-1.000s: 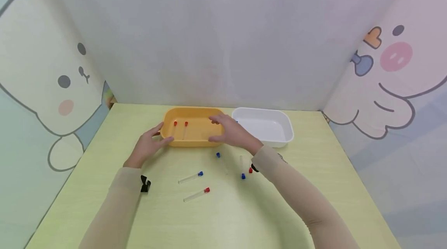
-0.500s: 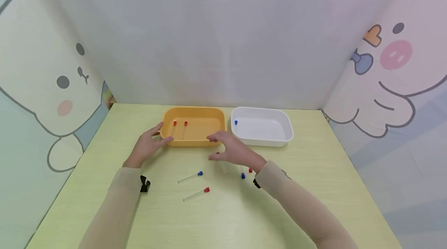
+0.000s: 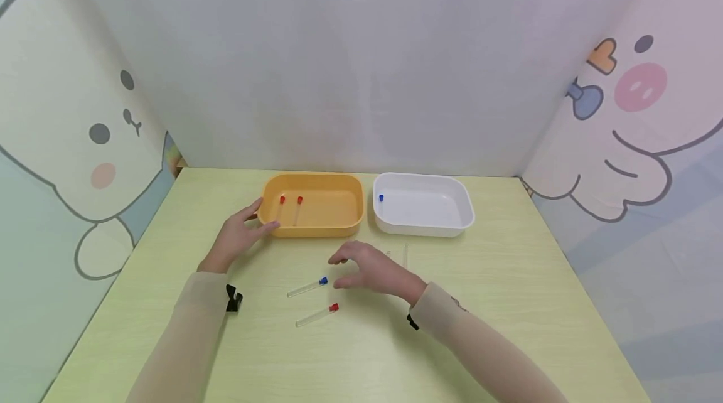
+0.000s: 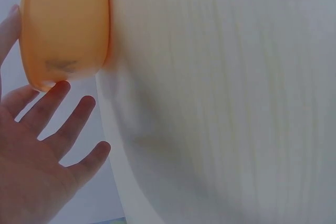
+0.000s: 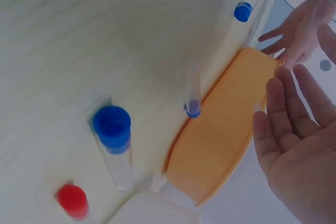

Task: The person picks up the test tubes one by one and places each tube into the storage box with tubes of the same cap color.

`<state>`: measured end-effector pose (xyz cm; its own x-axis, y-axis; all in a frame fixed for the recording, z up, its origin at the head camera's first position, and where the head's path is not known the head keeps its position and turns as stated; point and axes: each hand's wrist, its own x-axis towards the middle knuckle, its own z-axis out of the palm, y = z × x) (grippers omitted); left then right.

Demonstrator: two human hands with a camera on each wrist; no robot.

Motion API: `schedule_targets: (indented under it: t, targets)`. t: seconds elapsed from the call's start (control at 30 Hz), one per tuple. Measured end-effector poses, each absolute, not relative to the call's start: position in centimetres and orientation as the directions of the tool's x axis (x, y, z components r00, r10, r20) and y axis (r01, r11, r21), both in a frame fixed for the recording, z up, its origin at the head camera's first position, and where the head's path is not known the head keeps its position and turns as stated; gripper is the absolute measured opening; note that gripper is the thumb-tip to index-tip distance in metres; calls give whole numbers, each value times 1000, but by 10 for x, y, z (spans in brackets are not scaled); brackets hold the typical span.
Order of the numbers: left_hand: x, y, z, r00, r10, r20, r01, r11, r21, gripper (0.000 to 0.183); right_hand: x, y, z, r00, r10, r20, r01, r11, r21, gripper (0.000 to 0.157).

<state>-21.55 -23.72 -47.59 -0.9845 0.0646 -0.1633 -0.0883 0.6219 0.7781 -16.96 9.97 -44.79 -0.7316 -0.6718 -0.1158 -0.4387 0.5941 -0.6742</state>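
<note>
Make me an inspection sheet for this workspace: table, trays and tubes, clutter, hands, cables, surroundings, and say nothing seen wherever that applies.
Surface: pale yellow-green table.
Job's things: orange tray holds two red-capped tubes; white tray holds one blue-capped tube. A loose blue-capped tube and loose red-capped tube lie nearer the person; further tubes, partly hidden from the head camera, lie near the right hand.
Clutter: nothing seen.
Left hand: touches the orange tray's left end.
Right hand: above the table, holding nothing.
Cables: nothing seen.
Surroundings: plain pale backdrop behind; cartoon-printed side panels.
</note>
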Motion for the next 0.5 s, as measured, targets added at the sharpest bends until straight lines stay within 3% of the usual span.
schedule_targets:
  t: [0.23,0.5]
  targets:
    - [-216,-237,-476,-984,62,-166,-90,628,773,102,-159,96,-458,-688,-716,-118,-485,574,-660,38]
    - [-216,-237,-476,-985,63,-161,-86,627,775,100,-153,89,-471,-648,-749,-140,-571,599,-562,34]
